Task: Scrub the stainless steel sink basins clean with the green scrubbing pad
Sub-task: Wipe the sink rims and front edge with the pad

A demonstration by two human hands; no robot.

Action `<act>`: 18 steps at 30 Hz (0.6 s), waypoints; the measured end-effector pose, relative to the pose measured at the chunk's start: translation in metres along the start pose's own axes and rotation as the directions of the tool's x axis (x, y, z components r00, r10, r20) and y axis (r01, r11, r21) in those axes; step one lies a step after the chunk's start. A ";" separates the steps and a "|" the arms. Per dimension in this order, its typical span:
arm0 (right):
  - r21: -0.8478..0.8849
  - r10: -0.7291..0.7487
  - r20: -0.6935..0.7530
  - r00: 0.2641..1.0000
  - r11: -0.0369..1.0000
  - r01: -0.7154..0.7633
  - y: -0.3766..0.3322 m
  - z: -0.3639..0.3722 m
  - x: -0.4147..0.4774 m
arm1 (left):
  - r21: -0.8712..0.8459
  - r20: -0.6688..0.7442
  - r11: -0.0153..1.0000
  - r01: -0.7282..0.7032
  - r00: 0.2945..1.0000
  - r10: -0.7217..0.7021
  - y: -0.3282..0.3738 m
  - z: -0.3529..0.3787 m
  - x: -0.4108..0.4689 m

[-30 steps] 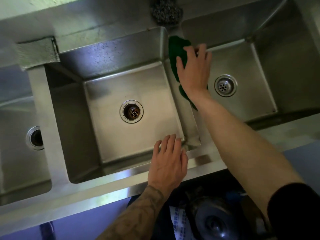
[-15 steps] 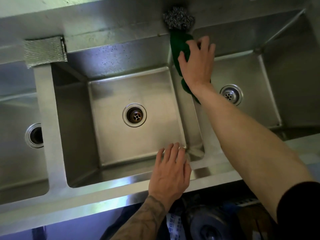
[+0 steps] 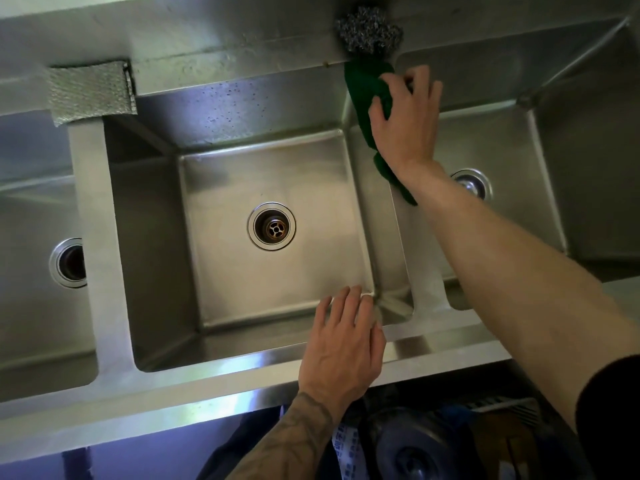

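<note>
We start at the left basin (image 3: 31,323), which the picture's edge cuts off; half of its drain (image 3: 69,263) is hidden behind the strip of steel beside it. A grey woven cloth (image 3: 90,93) lies on the sink's back ledge, at the back left corner of the middle basin (image 3: 221,278). This basin shows whole, with its round drain (image 3: 272,226) in the middle of the floor and dark specks on the back wall.

The left hand (image 3: 343,351) lies flat on the sink's front rim near the middle basin's front right corner. Its grip is wide and holds nothing, with straight fingers reaching over the edge. A tattoo (image 3: 294,434) covers the forearm; we cannot make out its pattern.

Below the front rim we see a white packet (image 3: 343,448) with blue writing, too blurred to read, and next to it a dark round thing (image 3: 412,452) we cannot identify.

The green pad (image 3: 367,88) lies on the divider between the middle and right basins, at its back end. Its far tip touches a ball of steel wool (image 3: 369,31) on the back ledge. The right hand (image 3: 405,123) covers most of the pad, its grip closed on it, thumb and bent fingers around it.

In the right basin (image 3: 512,140), the forearm hides part of the drain (image 3: 472,181). A black sleeve (image 3: 609,417) is cut off at the lower right corner.
</note>
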State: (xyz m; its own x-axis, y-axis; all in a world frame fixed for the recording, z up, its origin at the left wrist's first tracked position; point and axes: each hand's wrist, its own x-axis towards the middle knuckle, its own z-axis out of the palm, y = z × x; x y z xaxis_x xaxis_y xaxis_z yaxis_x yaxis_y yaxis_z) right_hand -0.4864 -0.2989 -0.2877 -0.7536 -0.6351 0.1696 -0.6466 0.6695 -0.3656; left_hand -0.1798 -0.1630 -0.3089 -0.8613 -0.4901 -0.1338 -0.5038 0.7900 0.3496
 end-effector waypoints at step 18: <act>0.008 -0.026 0.207 0.978 1.000 0.025 0.075 -0.085 -0.267 | 0.002 0.113 1.000 0.018 0.993 -0.018 0.003 -0.025 0.006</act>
State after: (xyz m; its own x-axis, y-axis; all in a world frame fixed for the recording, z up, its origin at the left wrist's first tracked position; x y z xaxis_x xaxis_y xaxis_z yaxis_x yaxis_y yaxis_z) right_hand -0.3441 -0.0462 -0.2830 -0.6959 -0.7180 -0.0140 -0.6639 0.6506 -0.3687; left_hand -0.1851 -0.1729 -0.2850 -0.8542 -0.4591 -0.2441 -0.5190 0.7819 0.3453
